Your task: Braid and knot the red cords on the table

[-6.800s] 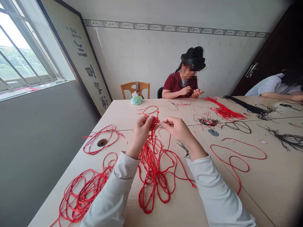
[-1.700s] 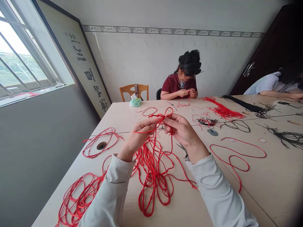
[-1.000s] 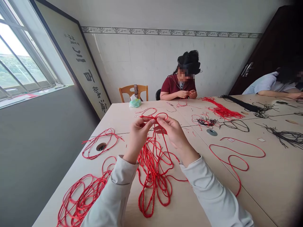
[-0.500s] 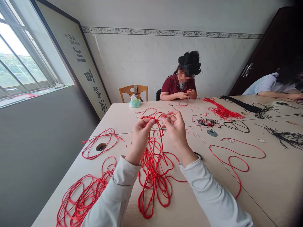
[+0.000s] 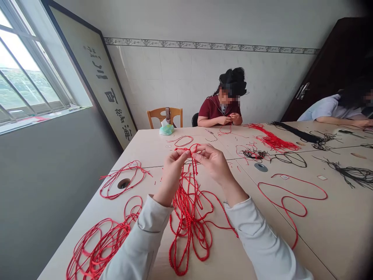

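My left hand [image 5: 174, 167] and right hand [image 5: 215, 165] each pinch a red twisted cord [image 5: 195, 167] between thumb and finger, up in front of me. The pinched spot is right between my thumbs, no closer to one hand than the other. One bit pokes sideways to the left, and ends hang down. Below, a heap of red cords [image 5: 186, 212] lies longways, pointing away from me, on the table [image 5: 227, 258]. Further out sits a green tissue pack [image 5: 166, 130].
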Demonstrator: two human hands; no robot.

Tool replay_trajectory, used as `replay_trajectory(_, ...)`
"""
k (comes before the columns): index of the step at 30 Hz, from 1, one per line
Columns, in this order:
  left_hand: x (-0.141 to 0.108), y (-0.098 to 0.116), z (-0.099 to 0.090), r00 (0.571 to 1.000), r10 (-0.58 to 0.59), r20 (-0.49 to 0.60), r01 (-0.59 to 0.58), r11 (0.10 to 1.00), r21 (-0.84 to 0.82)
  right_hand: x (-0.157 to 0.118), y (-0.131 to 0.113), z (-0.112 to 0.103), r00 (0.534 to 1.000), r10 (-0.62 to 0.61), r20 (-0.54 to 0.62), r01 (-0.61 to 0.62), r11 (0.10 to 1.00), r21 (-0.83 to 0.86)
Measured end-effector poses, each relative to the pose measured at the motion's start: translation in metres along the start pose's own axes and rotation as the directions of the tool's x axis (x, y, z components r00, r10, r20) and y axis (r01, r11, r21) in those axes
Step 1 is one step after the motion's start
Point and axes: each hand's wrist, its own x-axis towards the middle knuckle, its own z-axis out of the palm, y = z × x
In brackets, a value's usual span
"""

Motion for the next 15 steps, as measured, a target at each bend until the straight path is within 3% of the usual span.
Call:
replay_trajectory(8, -0.004, 0.0, 0.001, 0.997, -0.048, 0.065, 0.031, 0.969, 0.243, 0.001, 0.002, -0.001, 0.979, 0.196, -0.062, -0.175, 0.952, 0.25)
replay_trajectory(15, 0.002, 0.0, -0.009, 0.995, -0.036, 0.098, 0.003, 0.948, 0.318, 0.006, -0.002, -0.006, 0.939, 0.199, -0.281, -0.085, 0.925, 0.37)
